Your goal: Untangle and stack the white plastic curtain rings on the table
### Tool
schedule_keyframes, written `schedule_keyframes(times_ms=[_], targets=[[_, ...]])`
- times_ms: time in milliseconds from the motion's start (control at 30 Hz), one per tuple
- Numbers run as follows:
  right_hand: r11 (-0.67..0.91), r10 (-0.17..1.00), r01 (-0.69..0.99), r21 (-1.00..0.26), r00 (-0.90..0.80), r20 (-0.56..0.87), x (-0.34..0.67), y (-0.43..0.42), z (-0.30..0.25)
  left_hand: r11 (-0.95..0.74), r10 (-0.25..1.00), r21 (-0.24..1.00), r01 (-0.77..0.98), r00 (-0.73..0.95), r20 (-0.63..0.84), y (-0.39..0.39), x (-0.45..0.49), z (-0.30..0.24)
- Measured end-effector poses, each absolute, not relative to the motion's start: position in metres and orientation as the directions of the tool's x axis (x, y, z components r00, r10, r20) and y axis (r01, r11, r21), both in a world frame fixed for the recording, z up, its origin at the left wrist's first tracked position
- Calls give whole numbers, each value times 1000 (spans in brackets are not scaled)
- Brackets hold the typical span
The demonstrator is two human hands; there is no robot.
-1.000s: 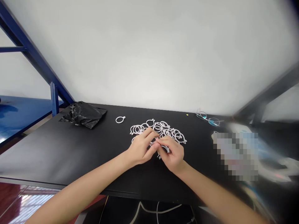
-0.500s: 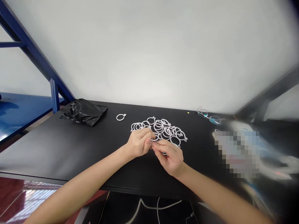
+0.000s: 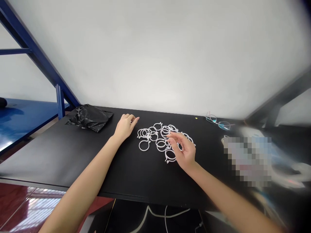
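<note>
White curtain rings (image 3: 144,145), each with a small eyelet or clasp on its rim, lie in a loose, overlapping heap in the middle of the black table. Over the right part of this heap hovers my right hand (image 3: 186,150), thumb and fingers apart, with nothing visible between them. To the left of the heap, my left hand (image 3: 124,127) is palm down at the tabletop with fingers curled. Its fingertips are mostly hidden, and whatever lies under or in them cannot be made out.
A crumpled black plastic bag (image 3: 91,117) lies at the back left. Eyeglasses (image 3: 224,125) rest near the back edge, and a blurred-out object (image 3: 247,161) lies at the right. Behind the black table (image 3: 80,158) rises a pale wall; a blue metal frame (image 3: 43,61) stands left.
My hands were together at the heap's front edge, pinching a small white piece. They have parted: the left moved left and back, covering where a lone ring lay; the right moved over the heap.
</note>
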State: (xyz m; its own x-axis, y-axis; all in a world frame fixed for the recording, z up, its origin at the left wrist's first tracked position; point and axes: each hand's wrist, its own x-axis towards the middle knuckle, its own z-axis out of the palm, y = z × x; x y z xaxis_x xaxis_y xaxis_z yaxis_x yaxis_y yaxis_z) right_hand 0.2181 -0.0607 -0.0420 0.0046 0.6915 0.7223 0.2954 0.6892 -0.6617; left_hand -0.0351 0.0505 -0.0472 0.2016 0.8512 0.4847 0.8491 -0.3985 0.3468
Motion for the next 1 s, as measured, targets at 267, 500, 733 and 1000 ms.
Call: schedule_keyframes(times_ms=[267, 500, 733, 1000], targets=[[686, 703, 322, -652, -62, 709, 215, -61, -43, -330, 897, 274, 903, 210, 389, 57, -46, -65], [700, 688, 346, -624, -95, 719, 212, -65, -40, -335, 870, 198, 921, 221, 441, 43, -34, -45], [705, 671, 374, -603, -76, 738, 215, -63, -41, -647, 762, 307, 698, 571, 306, 24, -10, -38], [712, 654, 400, -577, -81, 752, 214, -61, -39, -627, 777, 491, 605, 532, 336, 19, 7, -48]])
